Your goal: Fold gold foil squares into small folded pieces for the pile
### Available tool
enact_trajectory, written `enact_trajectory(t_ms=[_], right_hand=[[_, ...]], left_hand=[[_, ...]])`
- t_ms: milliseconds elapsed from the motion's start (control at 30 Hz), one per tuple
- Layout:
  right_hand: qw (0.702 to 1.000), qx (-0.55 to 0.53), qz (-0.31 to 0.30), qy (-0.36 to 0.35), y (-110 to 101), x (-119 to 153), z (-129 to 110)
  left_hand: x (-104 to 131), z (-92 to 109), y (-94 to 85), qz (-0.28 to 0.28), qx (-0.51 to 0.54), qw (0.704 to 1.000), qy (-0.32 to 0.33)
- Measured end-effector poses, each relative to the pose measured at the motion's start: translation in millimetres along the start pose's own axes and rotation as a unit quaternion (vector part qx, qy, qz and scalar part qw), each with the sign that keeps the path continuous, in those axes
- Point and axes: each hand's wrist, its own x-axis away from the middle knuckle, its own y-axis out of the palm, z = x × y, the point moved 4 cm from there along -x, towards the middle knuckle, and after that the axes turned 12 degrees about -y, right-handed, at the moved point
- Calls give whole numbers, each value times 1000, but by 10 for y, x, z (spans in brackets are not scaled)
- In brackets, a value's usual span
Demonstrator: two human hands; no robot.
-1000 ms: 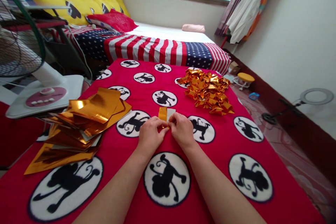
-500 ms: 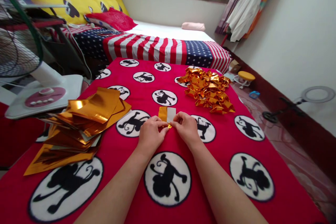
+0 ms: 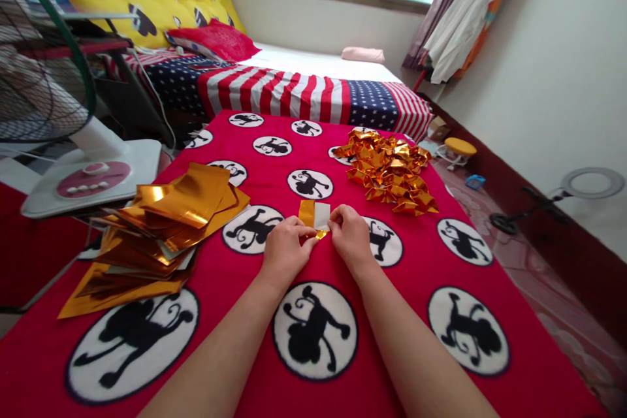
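Both hands meet over one small piece of gold foil paper [image 3: 307,213] at the middle of the red cloth. Gold shows on the left of its far part and pale backing on the right; the near edge is folded over into a shiny gold strip. My left hand [image 3: 289,245] is closed, thumb and fingers pinching that folded edge from the left. On the right side, my right hand [image 3: 351,234] is closed too, its fingertips pressed at the paper's right edge. The fingers partly hide the paper.
A stack of flat gold foil sheets [image 3: 161,235] lies to the left. Folded gold foil pieces [image 3: 389,166] are heaped at the far right of the red cloth [image 3: 392,353]. A fan base [image 3: 93,176] stands beside the left edge; a bed [image 3: 304,98] lies beyond.
My right hand's fingertips have shifted slightly right, away from the left thumb, and more of the folded gold strip shows between the hands. The whole view has moved a little.
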Motion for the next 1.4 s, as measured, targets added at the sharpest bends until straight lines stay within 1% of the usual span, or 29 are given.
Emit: enact_trajectory(t_ms=[67,133,233,333,400,467,567,633,800,933,1033,1133,1300,1400], right_hand=[[999,1,46,-13,-25,23,-54],[998,-31,51,-32,-19,85,-116],[997,-62,-14,-49,29,196,-198],[996,-52,-45,-57,41,246,-241],[996,-41,-50,-57,40,242,-253],[997,-30,-52,-52,39,233,-259],[997,-17,-51,-49,35,234,-270],[997,-12,-49,-50,33,241,-276],[998,-7,-50,-44,31,236,-274],[998,13,-45,-37,34,231,-264],[998,11,-45,-37,45,236,-257],[999,-14,-23,-36,27,227,-239],[996,-3,72,-52,-98,163,-190],[995,-24,82,-56,-113,122,-139]], left_hand=[[-5,-6,-2,-3,5,1000,1],[-16,-18,-8,-14,11,1000,13],[-41,-52,-21,-44,31,998,33],[-57,-80,-40,-58,70,995,41],[-52,-89,-50,-45,90,994,39],[-37,-91,-58,-17,92,995,33],[-9,-91,-77,40,59,997,25],[4,-88,-90,63,39,997,25],[27,-60,-90,56,23,997,45],[64,-31,-88,62,5,997,48],[81,-13,-67,51,2,998,45],[84,12,-43,38,10,998,47],[67,40,-39,7,35,998,60],[38,17,-61,-21,56,996,71]])
